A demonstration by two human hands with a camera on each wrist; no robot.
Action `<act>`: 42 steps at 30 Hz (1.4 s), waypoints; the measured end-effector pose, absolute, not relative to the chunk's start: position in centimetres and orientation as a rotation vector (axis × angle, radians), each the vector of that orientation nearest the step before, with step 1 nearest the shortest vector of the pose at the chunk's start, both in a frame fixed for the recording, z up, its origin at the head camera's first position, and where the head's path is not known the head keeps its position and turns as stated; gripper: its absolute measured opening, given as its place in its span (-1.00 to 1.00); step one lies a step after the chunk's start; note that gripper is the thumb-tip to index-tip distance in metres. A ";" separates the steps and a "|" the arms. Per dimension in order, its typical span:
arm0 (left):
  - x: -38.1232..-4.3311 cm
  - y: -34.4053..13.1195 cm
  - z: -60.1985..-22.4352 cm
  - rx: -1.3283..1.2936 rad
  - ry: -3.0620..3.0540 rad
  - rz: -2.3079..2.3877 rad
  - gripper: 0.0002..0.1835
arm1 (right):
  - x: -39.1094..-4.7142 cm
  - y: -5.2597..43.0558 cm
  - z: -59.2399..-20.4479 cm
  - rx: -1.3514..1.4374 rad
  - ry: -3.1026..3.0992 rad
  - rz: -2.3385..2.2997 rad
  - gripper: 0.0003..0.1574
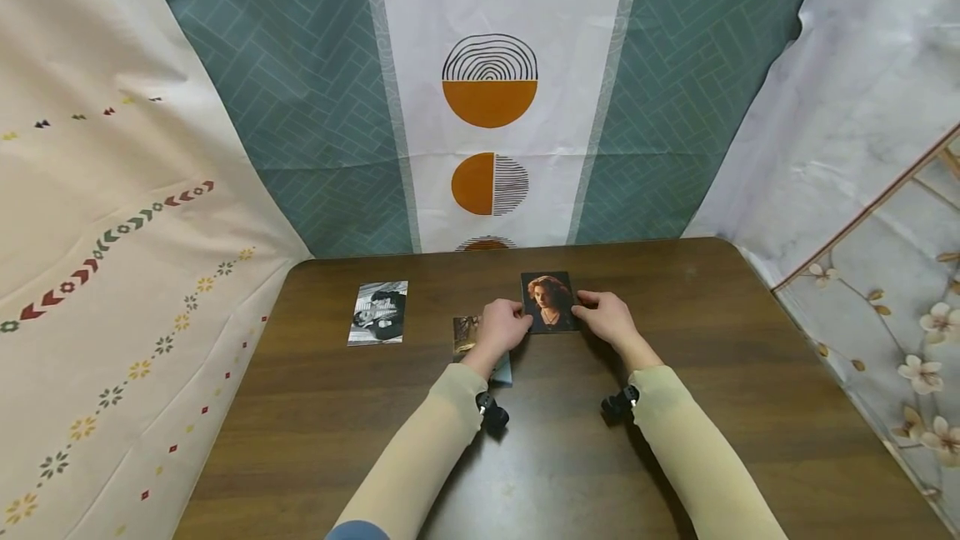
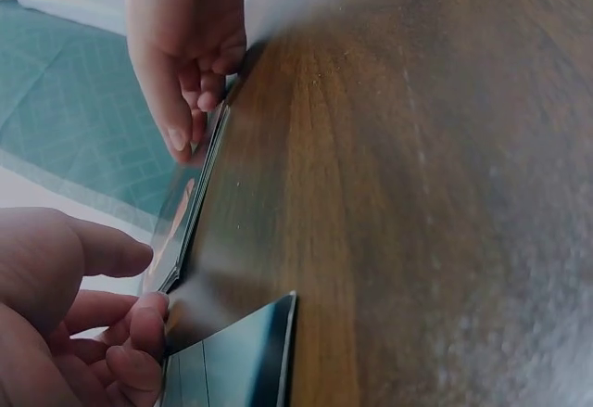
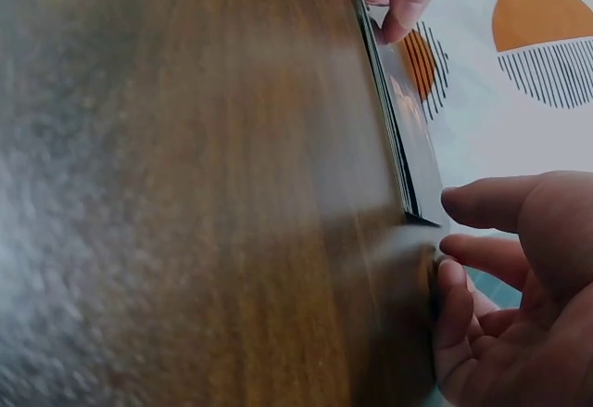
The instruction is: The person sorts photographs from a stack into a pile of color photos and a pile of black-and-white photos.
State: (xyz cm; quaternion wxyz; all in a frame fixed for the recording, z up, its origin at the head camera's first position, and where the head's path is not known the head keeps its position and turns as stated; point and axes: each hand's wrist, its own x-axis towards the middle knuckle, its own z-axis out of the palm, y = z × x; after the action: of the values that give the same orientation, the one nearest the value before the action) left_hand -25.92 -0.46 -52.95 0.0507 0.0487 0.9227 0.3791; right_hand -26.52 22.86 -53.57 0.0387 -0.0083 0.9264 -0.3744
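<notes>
A small stack of photo cards [image 1: 550, 303] lies near the far edge of the table, its top card a portrait of a person with reddish hair on black. My left hand [image 1: 505, 326] pinches its left edge near the lower corner, with curled fingers low beside the stack [image 2: 171, 240]. At the opposite edge, my right hand [image 1: 606, 317] holds on with thumb and fingers [image 3: 473, 257]. Several layers show along the stack's side [image 3: 394, 138]. Under my left wrist lie other photo cards [image 1: 465, 332], partly hidden, one with a pale blue corner [image 1: 502, 371].
A black-and-white photo card [image 1: 377, 313] lies to the left on the brown wooden table [image 1: 300, 432]. Patterned cloth [image 1: 315, 107] hangs behind the table's far edge, and more cloth hangs at both sides. Each wrist carries a small black camera [image 1: 492, 415].
</notes>
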 end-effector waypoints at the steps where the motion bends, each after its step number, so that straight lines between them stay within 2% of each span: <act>1: -25.9 -0.5 -52.9 0.142 2.814 1.139 -0.59 | -26.6 22.8 -53.6 -0.031 2.845 -1.144 -0.35; 17: -25.5 -0.1 -52.3 0.110 2.764 1.171 -0.59 | -26.3 22.4 -53.2 -0.022 2.818 -1.138 -0.40; 42: -25.8 0.1 -52.3 -0.087 2.528 1.698 -0.64 | -25.8 22.6 -52.7 0.126 2.642 -1.503 -0.41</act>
State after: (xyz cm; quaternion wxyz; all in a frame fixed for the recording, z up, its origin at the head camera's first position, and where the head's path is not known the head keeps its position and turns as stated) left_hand -25.76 0.09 -52.26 0.0474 -0.0285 0.8288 0.5568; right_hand -25.75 22.59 -52.75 0.0497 0.0415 0.8674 -0.4934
